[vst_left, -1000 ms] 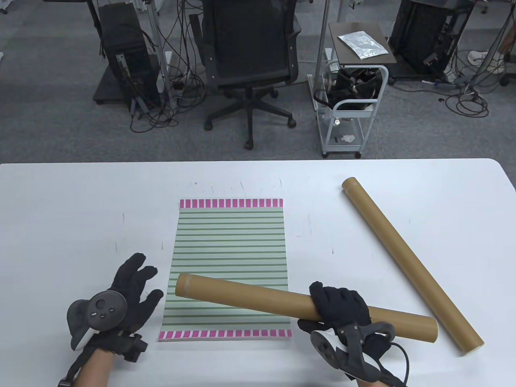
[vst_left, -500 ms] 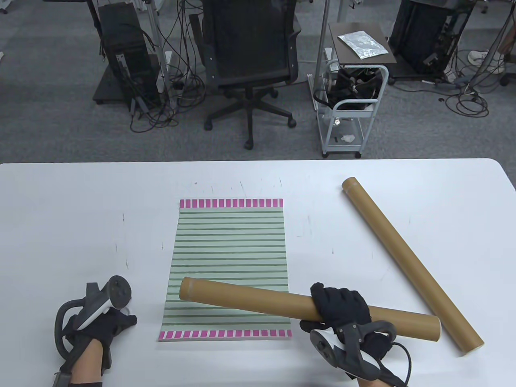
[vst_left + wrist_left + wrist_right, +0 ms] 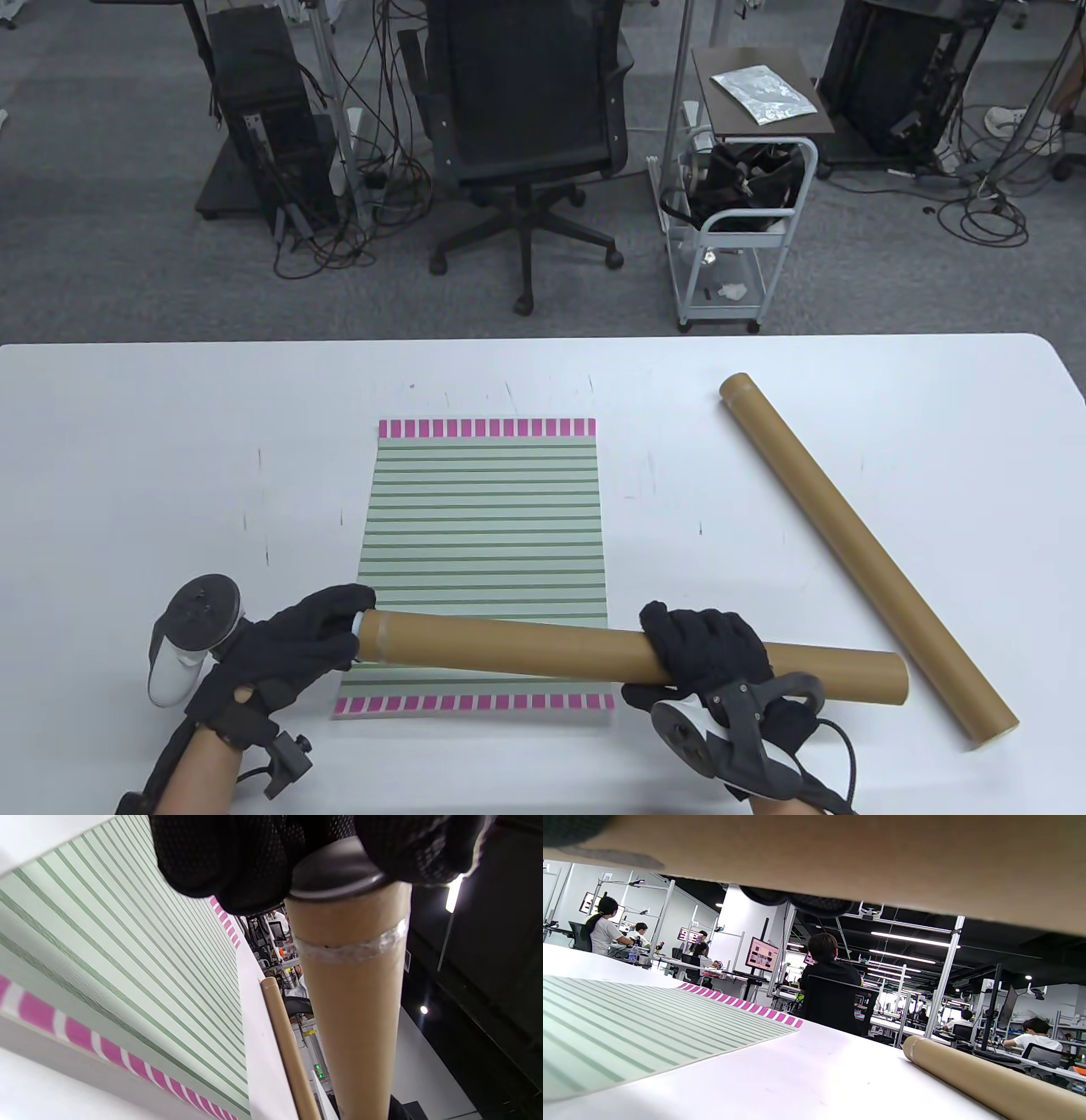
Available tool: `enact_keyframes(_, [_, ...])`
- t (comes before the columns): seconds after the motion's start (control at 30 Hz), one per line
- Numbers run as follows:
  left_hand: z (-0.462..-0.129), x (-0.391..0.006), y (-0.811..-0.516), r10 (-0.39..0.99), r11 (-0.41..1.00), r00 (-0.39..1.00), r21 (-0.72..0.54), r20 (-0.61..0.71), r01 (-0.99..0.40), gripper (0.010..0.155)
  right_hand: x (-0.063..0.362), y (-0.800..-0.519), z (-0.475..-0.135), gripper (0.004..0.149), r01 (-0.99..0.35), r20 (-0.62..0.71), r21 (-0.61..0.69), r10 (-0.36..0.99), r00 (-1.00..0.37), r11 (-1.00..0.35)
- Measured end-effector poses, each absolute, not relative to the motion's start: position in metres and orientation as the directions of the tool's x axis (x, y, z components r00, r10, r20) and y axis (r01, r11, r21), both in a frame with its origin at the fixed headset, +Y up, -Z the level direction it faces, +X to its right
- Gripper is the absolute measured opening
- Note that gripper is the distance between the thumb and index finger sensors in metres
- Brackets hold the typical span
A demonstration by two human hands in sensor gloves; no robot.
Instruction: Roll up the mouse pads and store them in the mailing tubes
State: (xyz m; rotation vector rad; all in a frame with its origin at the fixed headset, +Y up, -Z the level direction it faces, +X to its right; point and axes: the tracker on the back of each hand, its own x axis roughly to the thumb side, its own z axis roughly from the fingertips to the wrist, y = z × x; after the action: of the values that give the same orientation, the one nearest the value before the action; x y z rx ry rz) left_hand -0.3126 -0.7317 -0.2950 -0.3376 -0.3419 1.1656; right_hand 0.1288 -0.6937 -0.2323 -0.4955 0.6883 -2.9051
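A green-striped mouse pad [image 3: 484, 543] with pink-checked ends lies flat in the middle of the white table [image 3: 127, 475]. Above its near end I hold a brown mailing tube [image 3: 543, 649] level. My right hand [image 3: 704, 649] grips the tube around its middle. My left hand [image 3: 318, 632] grips the tube's left end, fingers curled over the end cap [image 3: 335, 878]. The mouse pad [image 3: 106, 955] runs along the left of the left wrist view. A second mailing tube [image 3: 857, 543] lies diagonally on the table at the right, apart from both hands.
Beyond the table's far edge stand a black office chair [image 3: 526, 110] and a small white cart [image 3: 738, 204]. People sit at desks in the background of the right wrist view. The second tube [image 3: 992, 1082] lies close on the right.
My left hand moved right from beside the pad and took hold of the tube's left end. The held tube shifted slightly left and lower in my right hand.
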Motion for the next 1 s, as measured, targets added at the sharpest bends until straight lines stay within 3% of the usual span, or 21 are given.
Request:
enact_keyframes(0.13, [-0.293,-0.311,-0.728,0.921,0.388,0.368,-0.389,0.128,-0.836,0.066,0.129,-0.692,-0.232,0.076,0.036,0.288,-0.457,-0.186,-0.939,-0.889])
enact_keyframes(0.27, [-0.287,-0.299,-0.723,0.881,0.472,0.443,-0.268,0.164,-0.84,0.059,0.127,-0.693,-0.233,0.076,0.067,0.246,-0.477,-0.206,-0.947,-0.876])
enact_keyframes(0.43, [-0.278,-0.264,-0.727,0.852,0.523,0.48,-0.362,0.21,-0.772,0.09,0.131,-0.695,-0.234,0.076,0.105,0.192,-0.479,-0.222,-0.956,-0.871])
enact_keyframes(0.63, [-0.284,-0.27,-0.735,0.856,0.516,0.485,-0.351,0.179,-0.781,0.091,0.134,-0.698,-0.241,0.076,0.09,0.185,-0.433,-0.186,-0.965,-0.897])
enact_keyframes(0.73, [-0.284,-0.28,-0.737,0.799,0.602,0.572,-0.262,0.185,-0.755,0.09,0.141,-0.702,-0.248,0.077,0.092,0.111,-0.37,-0.142,-0.984,-0.925])
enact_keyframes(0.83, [-0.284,-0.283,-0.735,0.62,0.784,0.748,-0.159,0.237,-0.6,0.079,0.154,-0.708,-0.261,0.078,0.094,-0.049,-0.29,-0.084,-0.995,-0.952])
enact_keyframes(0.97, [-0.281,-0.274,-0.733,0.17,0.982,0.943,0.03,0.285,-0.186,0.074,0.175,-0.709,-0.291,0.08,0.055,-0.254,-0.137,-0.019,-0.967,-0.989])
enact_keyframes(1.0, [-0.278,-0.269,-0.735,0.044,0.994,0.959,0.082,0.279,-0.069,0.073,0.184,-0.712,-0.304,0.08,-0.023,-0.311,-0.044,0.035,-0.95,-0.999])
